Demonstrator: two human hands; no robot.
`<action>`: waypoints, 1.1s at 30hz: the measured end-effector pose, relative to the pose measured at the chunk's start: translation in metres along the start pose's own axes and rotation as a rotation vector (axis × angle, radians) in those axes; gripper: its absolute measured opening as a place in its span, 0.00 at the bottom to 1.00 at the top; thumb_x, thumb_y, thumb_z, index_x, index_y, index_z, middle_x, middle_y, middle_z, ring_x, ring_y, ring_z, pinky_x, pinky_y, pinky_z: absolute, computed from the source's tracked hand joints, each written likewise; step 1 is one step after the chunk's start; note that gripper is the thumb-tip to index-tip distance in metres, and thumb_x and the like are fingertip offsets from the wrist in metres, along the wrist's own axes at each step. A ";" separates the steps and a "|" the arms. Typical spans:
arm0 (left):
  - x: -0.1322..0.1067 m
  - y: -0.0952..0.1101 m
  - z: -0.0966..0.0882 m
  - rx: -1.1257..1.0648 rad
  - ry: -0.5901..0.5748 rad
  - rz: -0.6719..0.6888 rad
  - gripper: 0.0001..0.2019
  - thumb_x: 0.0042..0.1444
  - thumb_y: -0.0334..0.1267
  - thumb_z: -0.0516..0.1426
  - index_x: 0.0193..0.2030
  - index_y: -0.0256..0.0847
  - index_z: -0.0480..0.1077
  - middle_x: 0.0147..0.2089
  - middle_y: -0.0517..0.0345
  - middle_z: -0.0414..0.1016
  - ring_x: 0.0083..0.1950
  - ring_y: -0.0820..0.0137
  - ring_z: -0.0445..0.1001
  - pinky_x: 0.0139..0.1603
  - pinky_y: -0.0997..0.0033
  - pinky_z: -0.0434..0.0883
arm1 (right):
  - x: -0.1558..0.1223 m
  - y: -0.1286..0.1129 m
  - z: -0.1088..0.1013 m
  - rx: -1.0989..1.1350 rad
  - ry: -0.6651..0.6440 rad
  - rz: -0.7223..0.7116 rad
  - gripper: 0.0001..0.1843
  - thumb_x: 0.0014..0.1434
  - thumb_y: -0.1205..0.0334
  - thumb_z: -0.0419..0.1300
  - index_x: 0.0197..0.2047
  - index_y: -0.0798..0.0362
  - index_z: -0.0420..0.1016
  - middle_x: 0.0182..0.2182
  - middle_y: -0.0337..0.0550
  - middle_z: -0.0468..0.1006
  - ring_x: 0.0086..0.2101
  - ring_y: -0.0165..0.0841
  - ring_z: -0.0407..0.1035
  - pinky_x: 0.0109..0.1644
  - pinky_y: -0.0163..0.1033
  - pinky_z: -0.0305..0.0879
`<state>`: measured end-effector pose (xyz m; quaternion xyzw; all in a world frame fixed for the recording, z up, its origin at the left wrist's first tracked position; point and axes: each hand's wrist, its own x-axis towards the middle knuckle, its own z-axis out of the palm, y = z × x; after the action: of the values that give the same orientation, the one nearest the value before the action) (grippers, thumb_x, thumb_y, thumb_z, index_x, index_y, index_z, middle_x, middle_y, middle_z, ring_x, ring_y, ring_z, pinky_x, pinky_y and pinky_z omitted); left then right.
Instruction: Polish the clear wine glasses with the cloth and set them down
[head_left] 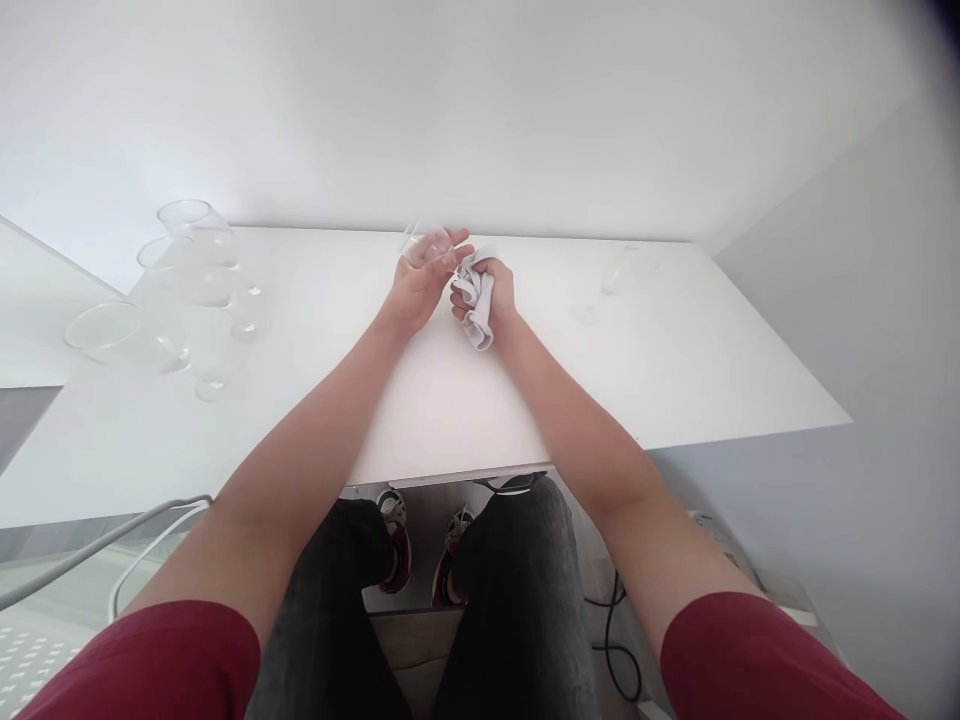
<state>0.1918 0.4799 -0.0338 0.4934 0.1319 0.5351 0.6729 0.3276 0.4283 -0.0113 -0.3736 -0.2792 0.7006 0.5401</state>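
Wrapping a clear glass (420, 243), left fingers (448, 252) grip it; right fingers (458, 296) clench a white cloth (478, 306).

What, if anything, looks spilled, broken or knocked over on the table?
Nothing clearly stands out. The left hand holds a clear glass, the right hand a white cloth. The stemmed glasses at the left and a faint glass at the right look slanted, perhaps only lens distortion. No spill or breakage shows on the table.
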 end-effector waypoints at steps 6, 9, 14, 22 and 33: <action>-0.004 0.003 -0.006 0.057 -0.106 -0.054 0.30 0.41 0.46 0.80 0.48 0.44 0.76 0.58 0.50 0.78 0.72 0.43 0.72 0.68 0.45 0.72 | -0.007 -0.011 -0.011 0.014 -0.277 0.175 0.10 0.61 0.56 0.49 0.30 0.46 0.52 0.17 0.29 0.54 0.15 0.27 0.44 0.14 0.31 0.45; -0.005 0.003 -0.008 0.075 -0.048 -0.067 0.30 0.40 0.47 0.80 0.46 0.43 0.75 0.55 0.49 0.77 0.70 0.42 0.74 0.63 0.49 0.76 | -0.007 -0.011 -0.010 -0.035 -0.265 0.201 0.11 0.62 0.55 0.49 0.30 0.46 0.52 0.18 0.29 0.53 0.15 0.27 0.44 0.14 0.31 0.45; -0.003 0.001 -0.006 0.095 0.048 0.012 0.29 0.45 0.50 0.78 0.48 0.44 0.73 0.55 0.53 0.76 0.66 0.46 0.77 0.62 0.49 0.75 | 0.008 0.006 0.001 -0.226 0.063 -0.051 0.12 0.67 0.55 0.46 0.31 0.47 0.58 0.22 0.34 0.60 0.19 0.29 0.55 0.20 0.34 0.55; -0.002 0.005 0.002 -0.017 0.117 0.026 0.24 0.47 0.46 0.77 0.44 0.44 0.72 0.44 0.57 0.76 0.59 0.58 0.79 0.56 0.63 0.71 | 0.011 0.017 -0.002 -0.880 0.393 -0.738 0.17 0.69 0.48 0.54 0.32 0.50 0.68 0.27 0.37 0.70 0.30 0.33 0.66 0.37 0.39 0.63; -0.002 0.008 0.001 -0.101 0.441 0.076 0.20 0.46 0.44 0.75 0.39 0.46 0.72 0.41 0.61 0.75 0.45 0.70 0.77 0.43 0.72 0.68 | 0.002 0.011 -0.006 -1.066 0.664 -0.882 0.06 0.65 0.57 0.52 0.38 0.47 0.68 0.28 0.37 0.70 0.30 0.36 0.64 0.38 0.40 0.62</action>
<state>0.1872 0.4776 -0.0276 0.3351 0.2300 0.6610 0.6308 0.3258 0.4268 -0.0239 -0.6284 -0.5255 0.0417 0.5720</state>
